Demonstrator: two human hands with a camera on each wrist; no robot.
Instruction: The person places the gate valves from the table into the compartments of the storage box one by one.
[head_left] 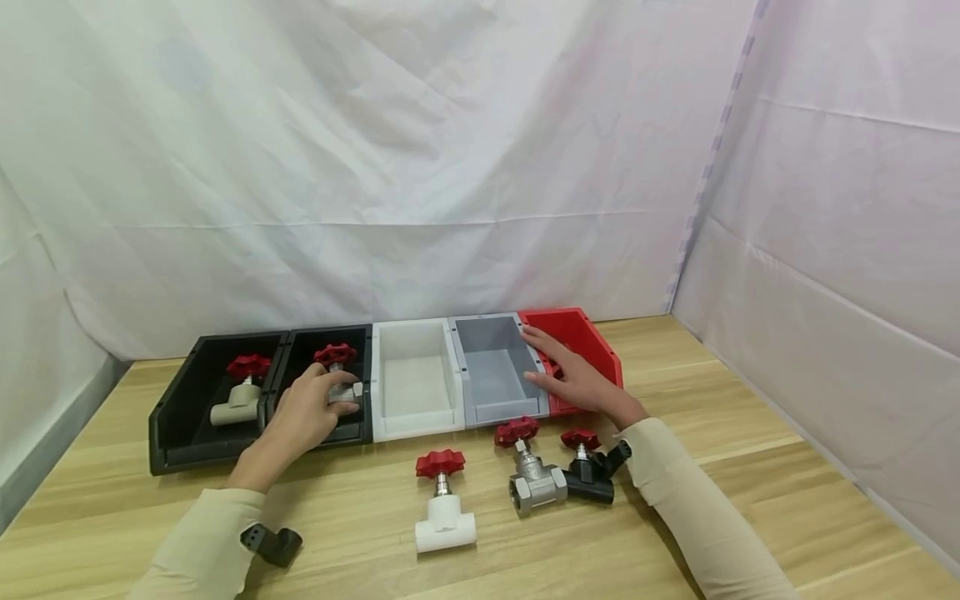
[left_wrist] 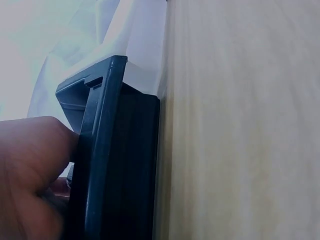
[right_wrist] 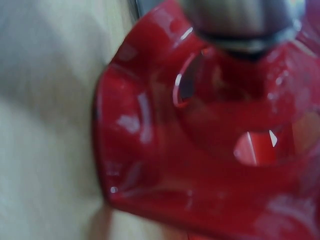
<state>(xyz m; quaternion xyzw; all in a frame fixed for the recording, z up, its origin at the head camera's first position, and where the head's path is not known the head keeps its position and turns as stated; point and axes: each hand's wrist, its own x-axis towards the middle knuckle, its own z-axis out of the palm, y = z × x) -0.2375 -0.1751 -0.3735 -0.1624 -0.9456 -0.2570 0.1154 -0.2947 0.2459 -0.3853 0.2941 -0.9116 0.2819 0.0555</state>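
My left hand grips a metal valve with a red handwheel, inside the second black bin from the left. In the left wrist view, that bin's black wall hides most of the grip. My right hand rests with fingers extended over the rim between the grey bin and the red bin. Close under the right wrist stands a black valve with a red handwheel. A red handwheel fills the right wrist view.
A beige valve lies in the leftmost black bin. The white bin stands mid-row. On the wooden table in front are a white valve and another metal valve. White curtains hang behind.
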